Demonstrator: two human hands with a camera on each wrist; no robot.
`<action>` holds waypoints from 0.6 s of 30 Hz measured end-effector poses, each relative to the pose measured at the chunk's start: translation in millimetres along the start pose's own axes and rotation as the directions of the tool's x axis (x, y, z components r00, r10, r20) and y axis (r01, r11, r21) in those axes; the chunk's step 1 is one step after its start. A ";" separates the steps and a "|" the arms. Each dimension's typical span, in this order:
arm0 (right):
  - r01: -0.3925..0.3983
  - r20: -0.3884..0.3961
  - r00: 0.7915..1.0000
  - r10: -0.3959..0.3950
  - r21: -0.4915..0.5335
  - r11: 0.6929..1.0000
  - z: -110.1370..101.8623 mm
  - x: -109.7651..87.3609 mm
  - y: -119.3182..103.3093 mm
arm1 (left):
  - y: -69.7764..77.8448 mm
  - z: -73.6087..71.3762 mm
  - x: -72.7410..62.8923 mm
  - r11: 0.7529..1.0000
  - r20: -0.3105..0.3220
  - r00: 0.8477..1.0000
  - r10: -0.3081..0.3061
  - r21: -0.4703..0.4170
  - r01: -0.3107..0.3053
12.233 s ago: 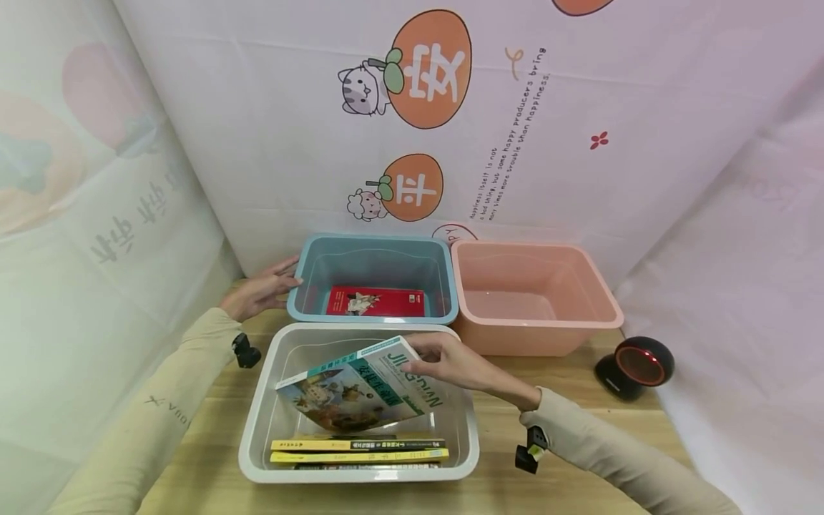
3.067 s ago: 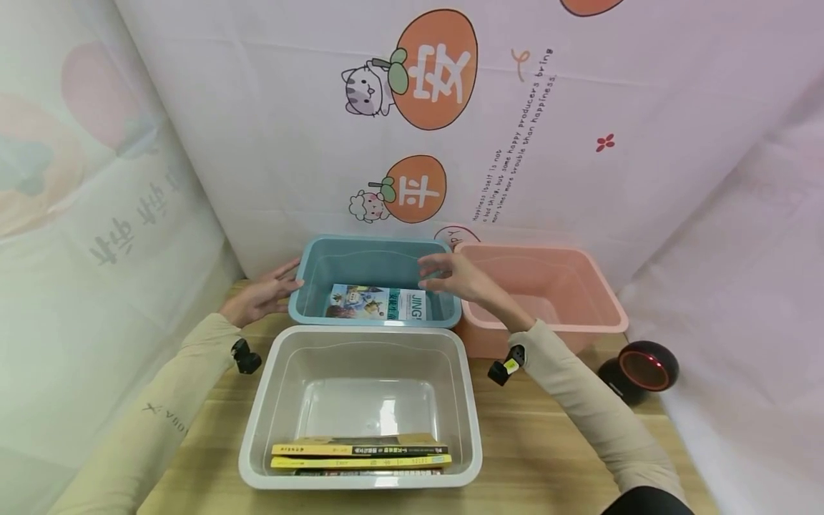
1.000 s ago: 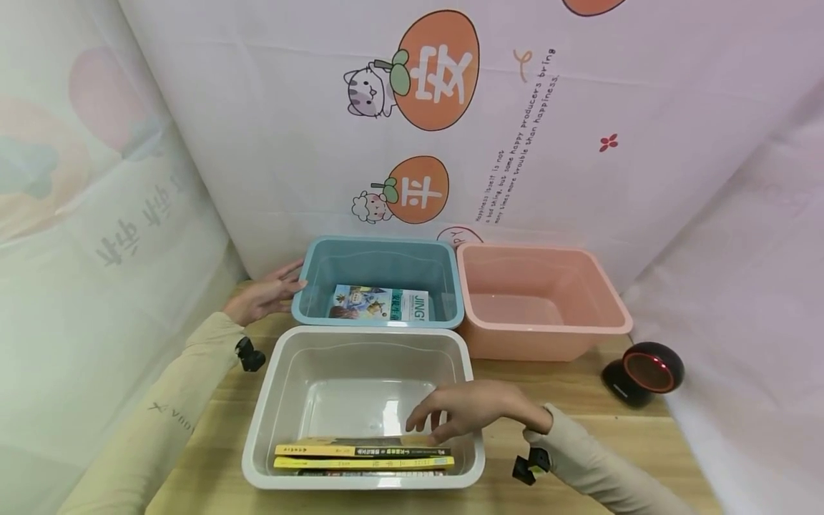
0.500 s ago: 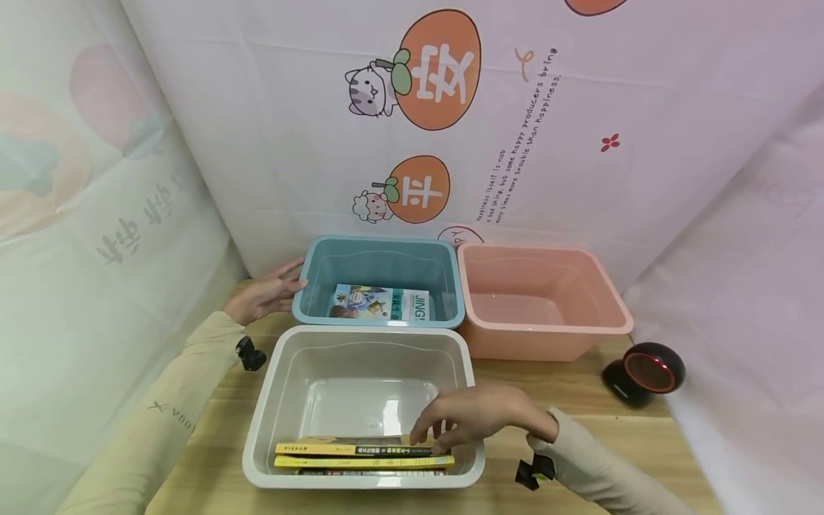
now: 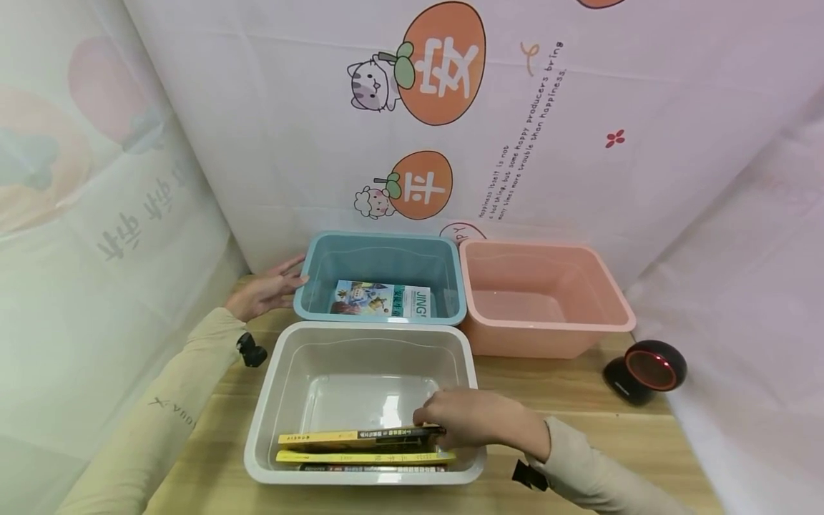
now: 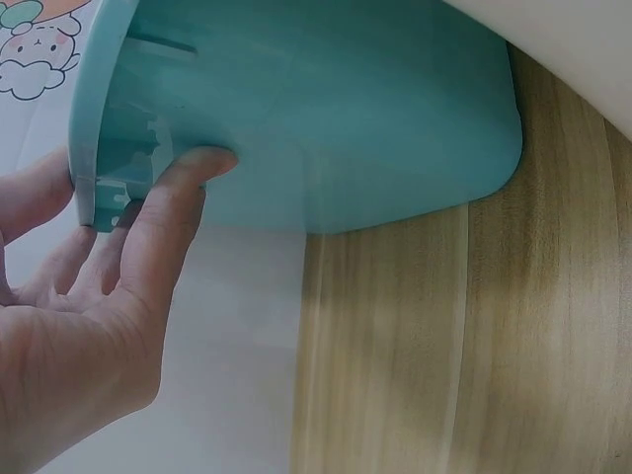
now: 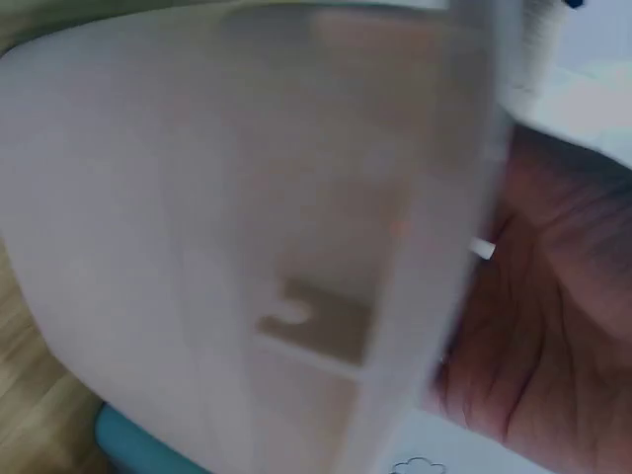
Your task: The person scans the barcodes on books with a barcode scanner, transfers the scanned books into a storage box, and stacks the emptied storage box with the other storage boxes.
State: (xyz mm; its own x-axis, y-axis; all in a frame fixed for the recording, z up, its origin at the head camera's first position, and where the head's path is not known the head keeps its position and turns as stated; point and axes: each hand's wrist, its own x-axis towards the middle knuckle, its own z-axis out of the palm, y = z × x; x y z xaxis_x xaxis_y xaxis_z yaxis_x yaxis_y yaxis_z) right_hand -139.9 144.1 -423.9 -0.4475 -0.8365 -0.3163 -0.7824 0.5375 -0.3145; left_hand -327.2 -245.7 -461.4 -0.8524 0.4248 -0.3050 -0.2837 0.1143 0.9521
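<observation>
My left hand [image 5: 260, 295] holds the rim of the blue plastic bin [image 5: 309, 268], thumb at the rim and fingers against the outer wall; the left wrist view shows this hand [image 6: 109, 286] close up. A picture book with "JING" on its cover [image 5: 373, 299] lies flat in the blue bin. In the grey bin [image 5: 267, 400], my right hand [image 5: 473, 422] grips the right end of a yellow-and-black-spined book [image 5: 347, 436], slightly raised and slanted. Behind the grey bin's wall, the right wrist view hides the fingertips and book.
Next to the blue bin stands a pink bin [image 5: 547, 340]. A yellow-spined book [image 5: 360, 458] and a dark-spined book [image 5: 373, 468] stay along the grey bin's near side. A black round device [image 5: 646, 368] sits at the right on the wooden table [image 5: 579, 429].
The picture book went from the grey bin into the blue one, covering a red book. My right hand then returned, took the yellow-and-black-spined book and raised it slightly. My left hand stayed put.
</observation>
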 end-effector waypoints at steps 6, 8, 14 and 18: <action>0.004 -0.123 0.992 -0.018 -0.112 0.994 11.5 4.0 10.6 | 0.4 -1.3 -0.1 1.000 0.008 1.000 -0.011 -0.011 0.012; 0.032 -0.171 0.984 -0.047 -0.089 0.995 14.9 5.1 17.7 | 0.1 -2.1 -0.9 1.000 0.010 1.000 -0.005 -0.013 0.006; 0.192 -0.408 0.891 -0.200 -0.059 0.980 20.2 1.8 34.9 | -0.7 -3.2 -1.5 1.000 0.016 1.000 0.012 -0.002 -0.012; 0.308 -0.540 0.814 -0.213 0.091 0.947 13.3 -3.9 35.6 | -0.1 -2.7 -0.2 1.000 0.031 0.999 0.016 -0.020 -0.016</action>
State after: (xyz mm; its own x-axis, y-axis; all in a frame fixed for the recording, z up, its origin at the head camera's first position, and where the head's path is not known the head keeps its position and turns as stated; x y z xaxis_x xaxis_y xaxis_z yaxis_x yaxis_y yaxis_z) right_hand -160.2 167.9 -445.8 -0.4318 -0.8532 0.2928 -0.8395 0.2613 -0.4765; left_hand -328.2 -248.2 -461.5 -0.8428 0.4542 -0.2886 -0.2791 0.0897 0.9561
